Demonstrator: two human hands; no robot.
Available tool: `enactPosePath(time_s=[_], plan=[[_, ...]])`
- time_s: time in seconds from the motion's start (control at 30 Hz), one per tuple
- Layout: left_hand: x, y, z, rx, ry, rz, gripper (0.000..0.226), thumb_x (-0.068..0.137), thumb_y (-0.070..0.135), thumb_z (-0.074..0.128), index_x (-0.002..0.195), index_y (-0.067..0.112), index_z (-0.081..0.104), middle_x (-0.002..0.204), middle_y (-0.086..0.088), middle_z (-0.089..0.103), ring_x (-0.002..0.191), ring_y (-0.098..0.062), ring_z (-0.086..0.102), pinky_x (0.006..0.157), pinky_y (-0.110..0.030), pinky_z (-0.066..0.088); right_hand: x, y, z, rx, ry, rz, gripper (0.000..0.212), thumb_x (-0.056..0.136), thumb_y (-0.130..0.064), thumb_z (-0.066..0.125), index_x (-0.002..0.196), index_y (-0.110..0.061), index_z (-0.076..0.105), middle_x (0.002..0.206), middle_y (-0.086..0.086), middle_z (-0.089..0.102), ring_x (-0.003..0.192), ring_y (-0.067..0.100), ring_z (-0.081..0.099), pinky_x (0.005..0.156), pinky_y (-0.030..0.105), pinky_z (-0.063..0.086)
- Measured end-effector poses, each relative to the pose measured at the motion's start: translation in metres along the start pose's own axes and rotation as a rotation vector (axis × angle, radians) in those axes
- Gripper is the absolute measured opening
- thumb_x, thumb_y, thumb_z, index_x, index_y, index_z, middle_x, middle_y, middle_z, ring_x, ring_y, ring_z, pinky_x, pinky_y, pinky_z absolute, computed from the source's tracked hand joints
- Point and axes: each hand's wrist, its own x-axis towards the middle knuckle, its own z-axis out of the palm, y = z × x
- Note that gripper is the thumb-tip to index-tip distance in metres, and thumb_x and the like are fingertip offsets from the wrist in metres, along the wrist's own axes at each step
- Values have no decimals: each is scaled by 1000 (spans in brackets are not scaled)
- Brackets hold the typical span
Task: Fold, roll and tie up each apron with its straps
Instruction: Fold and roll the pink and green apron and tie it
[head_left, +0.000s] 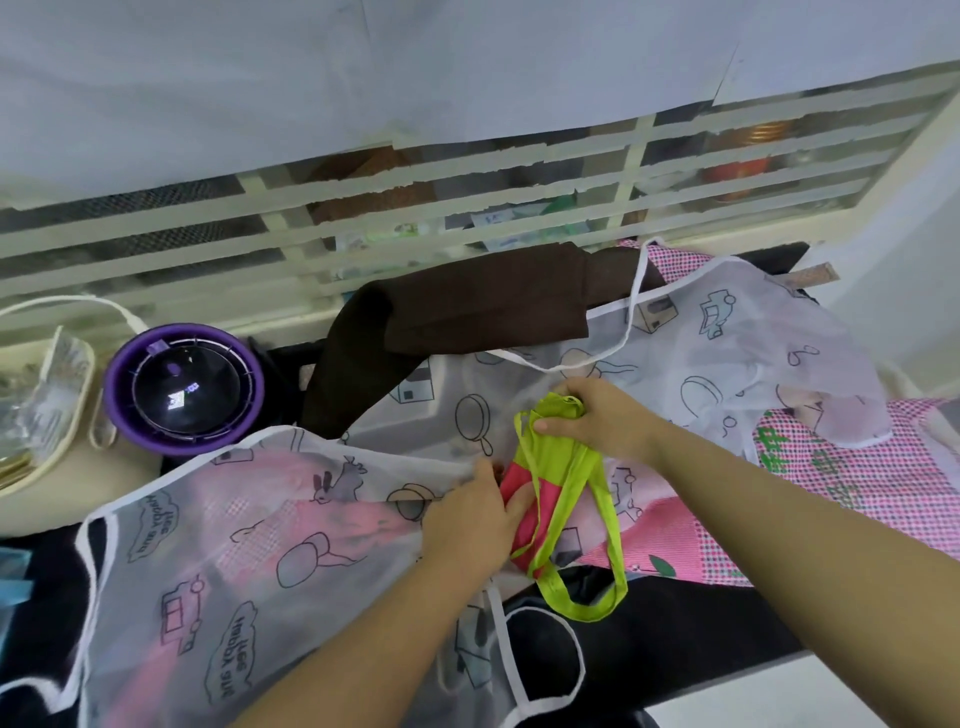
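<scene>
Near the middle of the dark counter (675, 649), a rolled red and green apron (524, 514) lies on top of the spread cloths, held at both ends. The right hand (602, 421) has its fingers curled tight round the green upper end. The left hand (467, 525) grips the red lower part, thumb laid across it and fingers bent at its edge. One green strap loop (587, 597) hangs free from the roll toward the near edge.

Two containers stand at the left. One purple bowl (117, 400) holds a smaller dark glossy bowl (187, 384) nested inside it. One cream tray (78, 410), partly out of view, holds crumpled clear plastic; what else is in it cannot be told.

Four other cloths lie around the roll. The near translucent apron (234, 545), printed and white-edged, lies under the left forearm, and the far translucent apron (727, 374) is spread at the right. One pink checked apron (857, 483) lies beneath them. One brown cloth (467, 312) lies folded at the back against a slatted cabinet front (363, 208).
</scene>
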Motion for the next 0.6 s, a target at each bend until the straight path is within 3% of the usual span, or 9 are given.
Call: enactPosePath(time_s=[0.07, 0.17, 0.23, 0.3, 0.37, 0.47, 0.6], plan=[[5, 1, -5, -120, -88, -3, 54, 87, 68, 41, 114, 22, 52, 109, -2, 61, 102, -26, 60, 85, -38, 48, -9, -8, -7, 74, 10, -48, 21, 80, -25, 77, 81, -15, 59, 70, -8, 56, 62, -2, 52, 65, 20, 43], [7, 5, -17, -466, -149, 45, 48, 76, 64, 60, 96, 21, 62, 98, -3, 68, 91, -21, 65, 84, -44, 53, -23, -22, -17, 137, 12, -126, 20, 78, -21, 78, 82, -14, 60, 70, -8, 56, 62, 0, 52, 64, 18, 42], [3, 9, -29, -700, -197, 31, 38, 82, 44, 71, 107, 20, 56, 102, 1, 67, 95, -14, 65, 87, -38, 53, -35, -39, -24, 163, 14, -202, 20, 78, -18, 78, 83, -13, 60, 71, -10, 57, 64, 2, 53, 64, 17, 42], [-6, 14, -48, -870, -256, 52, 46, 81, 34, 73, 116, 19, 47, 105, 4, 66, 92, -6, 65, 76, -23, 53, -48, -57, -31, 195, 13, -265, 20, 78, -14, 78, 80, -18, 58, 66, -14, 59, 62, -2, 53, 62, 13, 41], [-15, 18, -68, -953, -344, 146, 45, 79, 29, 73, 117, 19, 52, 106, 0, 69, 90, -9, 68, 72, -19, 53, -59, -73, -40, 198, 19, -326, 23, 77, -13, 78, 78, -22, 56, 63, -18, 59, 60, -4, 53, 59, 10, 39], [-34, 24, -101, -969, -451, 262, 35, 80, 28, 72, 112, 22, 61, 105, 0, 72, 96, -18, 69, 80, -26, 56, -75, -98, -51, 203, 23, -407, 25, 75, -15, 79, 80, -21, 55, 66, -17, 58, 61, -2, 52, 58, 11, 39], [-50, 27, -129, -979, -312, 372, 30, 77, 27, 69, 105, 17, 64, 96, 2, 74, 90, -14, 70, 77, -23, 54, -87, -128, -57, 178, 37, -473, 28, 73, -17, 80, 84, -18, 54, 72, -13, 57, 65, 1, 52, 60, 16, 43]])
